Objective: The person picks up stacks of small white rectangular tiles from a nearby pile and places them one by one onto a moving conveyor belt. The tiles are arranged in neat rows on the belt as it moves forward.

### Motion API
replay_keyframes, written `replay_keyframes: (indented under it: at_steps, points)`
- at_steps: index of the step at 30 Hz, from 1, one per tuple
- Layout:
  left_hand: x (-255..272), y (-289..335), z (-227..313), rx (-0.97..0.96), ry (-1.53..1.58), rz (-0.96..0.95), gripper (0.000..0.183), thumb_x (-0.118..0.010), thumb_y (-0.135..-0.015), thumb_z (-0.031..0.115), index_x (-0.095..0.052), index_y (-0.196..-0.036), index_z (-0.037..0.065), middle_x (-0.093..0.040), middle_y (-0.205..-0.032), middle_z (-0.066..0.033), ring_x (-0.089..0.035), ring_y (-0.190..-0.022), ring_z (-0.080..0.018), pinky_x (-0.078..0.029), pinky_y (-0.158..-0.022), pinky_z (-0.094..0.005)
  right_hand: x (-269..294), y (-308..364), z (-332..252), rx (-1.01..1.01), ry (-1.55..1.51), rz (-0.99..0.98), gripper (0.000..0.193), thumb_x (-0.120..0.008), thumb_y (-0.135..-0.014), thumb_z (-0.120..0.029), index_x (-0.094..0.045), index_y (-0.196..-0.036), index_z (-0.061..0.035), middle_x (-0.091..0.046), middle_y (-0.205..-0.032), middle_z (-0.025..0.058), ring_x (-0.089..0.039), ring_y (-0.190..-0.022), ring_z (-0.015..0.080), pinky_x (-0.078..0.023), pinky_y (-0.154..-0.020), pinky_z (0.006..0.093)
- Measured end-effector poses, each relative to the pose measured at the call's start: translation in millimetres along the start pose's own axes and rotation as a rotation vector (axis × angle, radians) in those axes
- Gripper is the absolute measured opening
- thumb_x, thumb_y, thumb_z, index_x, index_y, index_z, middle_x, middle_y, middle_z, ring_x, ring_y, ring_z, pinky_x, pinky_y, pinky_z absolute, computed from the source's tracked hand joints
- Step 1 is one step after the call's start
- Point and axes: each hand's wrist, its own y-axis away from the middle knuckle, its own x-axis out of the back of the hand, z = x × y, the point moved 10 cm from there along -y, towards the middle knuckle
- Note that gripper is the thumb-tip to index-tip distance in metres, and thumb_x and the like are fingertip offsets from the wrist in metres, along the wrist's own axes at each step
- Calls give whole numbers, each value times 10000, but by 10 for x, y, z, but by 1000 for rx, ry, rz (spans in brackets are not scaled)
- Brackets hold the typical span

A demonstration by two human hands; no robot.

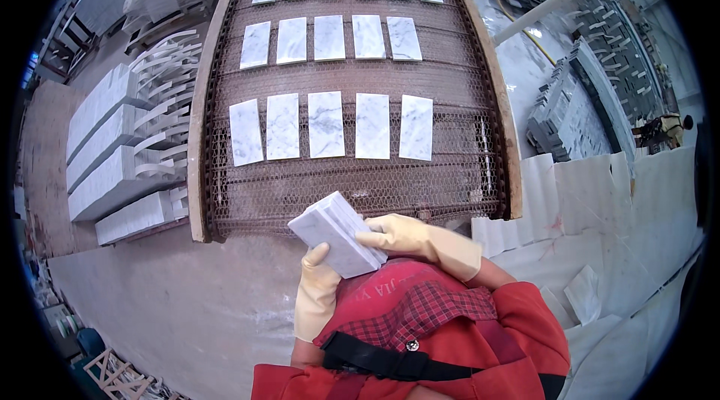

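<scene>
Pale slab stacks (105,126): left of the mesh belt (285,194), seemingly parked clear of its frame.
Left hand (316,284): gloved; fingers hold the tile stack (330,231) at its lower left, thumb on the broad face, likely bearing weight.
Laid tiles (325,124): flat on the belt in rows, gaps between, probably so edges don't knock.
Tile stack: tilted, close before the torso at the belt's near end; closeness likely steadies it.
Right hand (409,237): gloved, fingers closed on the right edge, apparently keeping layers together.
</scene>
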Motion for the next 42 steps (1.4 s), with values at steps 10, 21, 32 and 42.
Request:
replay_keyframes:
  at_steps: [10, 21, 32, 42]
  points:
    - [-153, -180, -102, 10, -8, 31, 948, -771, -933, 449, -355, -1663, 11, -509, -1617, -215, -503, -1491, -382, -377, -1272, -538, 55, 117, 123, -30, -325, 220, 548, -639, -1086, -549, -780, -1167, -25, -778, -1055, 22, -676, -987, 88, -534, -887, 283]
    - [-112, -120, -219, 114, -45, 94, 857, -704, -986, 489, -402, -1652, 42, -540, -1602, -192, -536, -1459, -374, -370, -1270, -538, 233, 188, 253, 88, -293, 347, 592, -596, -1097, -569, -743, -1202, -5, -781, -1091, 77, -699, -1026, 130, -548, -901, 315]
    - [-216, -283, -431, 137, 48, 75, 771, -684, -1030, 453, -440, -1637, 45, -538, -1623, -169, -518, -1487, -350, -351, -1289, -523, 635, 475, 299, 14, -29, 716, 549, -619, -1078, -573, -775, -1063, -47, -773, -920, 109, -708, -854, 203, -560, -811, 383]
    - [679, -245, -127, -76, -7, 397, 612, -741, -998, 305, -577, -1532, 57, -671, -1472, -165, -641, -1347, -400, -476, -1181, -595, 2088, 961, 527, -165, 10, 1327, 656, -510, -1083, -681, -738, -1055, -66, -777, -1040, 192, -730, -931, 298, -565, -823, 455]
